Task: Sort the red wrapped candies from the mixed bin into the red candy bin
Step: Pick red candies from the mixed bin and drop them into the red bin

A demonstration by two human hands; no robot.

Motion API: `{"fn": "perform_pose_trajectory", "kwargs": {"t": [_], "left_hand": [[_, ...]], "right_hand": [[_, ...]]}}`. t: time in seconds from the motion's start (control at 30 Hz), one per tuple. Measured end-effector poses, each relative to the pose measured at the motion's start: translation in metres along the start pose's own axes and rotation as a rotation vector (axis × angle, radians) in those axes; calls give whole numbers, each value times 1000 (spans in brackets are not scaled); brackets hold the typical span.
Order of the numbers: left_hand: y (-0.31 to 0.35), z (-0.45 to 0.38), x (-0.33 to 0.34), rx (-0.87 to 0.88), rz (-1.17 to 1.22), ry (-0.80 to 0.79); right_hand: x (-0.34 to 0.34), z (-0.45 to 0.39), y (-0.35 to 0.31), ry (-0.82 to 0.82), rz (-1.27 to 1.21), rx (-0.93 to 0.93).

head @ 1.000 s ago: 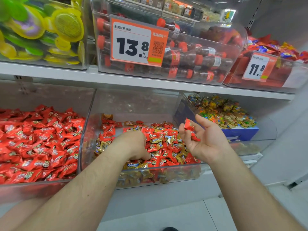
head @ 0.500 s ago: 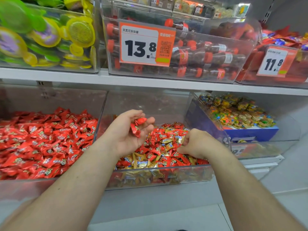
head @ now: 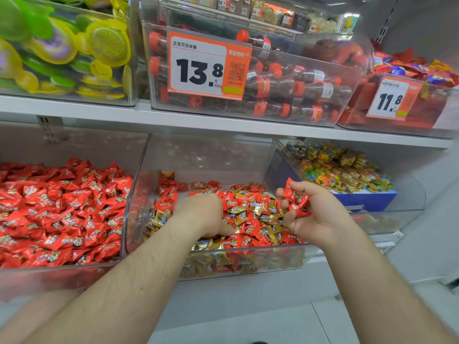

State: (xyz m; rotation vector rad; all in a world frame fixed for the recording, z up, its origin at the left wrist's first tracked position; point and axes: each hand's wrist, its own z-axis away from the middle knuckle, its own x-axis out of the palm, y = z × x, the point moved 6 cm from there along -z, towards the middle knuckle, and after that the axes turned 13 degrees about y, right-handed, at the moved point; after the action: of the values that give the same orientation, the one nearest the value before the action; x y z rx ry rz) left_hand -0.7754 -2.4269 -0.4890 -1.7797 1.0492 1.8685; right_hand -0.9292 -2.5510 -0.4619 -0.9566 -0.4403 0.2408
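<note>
The red candy bin at the left holds a heap of red wrapped candies. To its right, the clear mixed bin holds red candies and gold ones together. My left hand is down in that pile, knuckles up, fingers curled into the candies with their tips hidden. Over the bin's right end, my right hand is turned palm up and holds several red candies in its curled fingers.
A bin of colourful candies on a blue box stands at the right. The shelf above carries bins of cola-bottle sweets, green and yellow packs and price tags 13.8 and 11.8.
My left hand, which was raised with red candies, has dropped back into the mixed bin. My right hand has lifted out of the pile, palm up, with red candies in it.
</note>
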Motion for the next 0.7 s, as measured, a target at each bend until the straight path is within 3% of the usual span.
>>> {"fn": "perform_pose_trajectory", "kwargs": {"t": [0.1, 0.17, 0.3, 0.37, 0.5, 0.7], "left_hand": [[-2, -1, -13, -27, 197, 141], [-5, 3, -26, -97, 570, 182], [-12, 19, -47, -329, 1474, -18], [-24, 28, -61, -402, 1715, -89], [-67, 49, -95, -427, 1859, -51], [-157, 76, -103, -639, 1762, 196]], "right_hand": [[8, 7, 4, -52, -170, 127], [18, 12, 5, -86, -263, 186], [45, 24, 11, -162, -315, 270], [60, 31, 15, -206, -283, 287], [91, 49, 24, -284, -156, 281], [149, 85, 38, -403, -74, 278]]}}
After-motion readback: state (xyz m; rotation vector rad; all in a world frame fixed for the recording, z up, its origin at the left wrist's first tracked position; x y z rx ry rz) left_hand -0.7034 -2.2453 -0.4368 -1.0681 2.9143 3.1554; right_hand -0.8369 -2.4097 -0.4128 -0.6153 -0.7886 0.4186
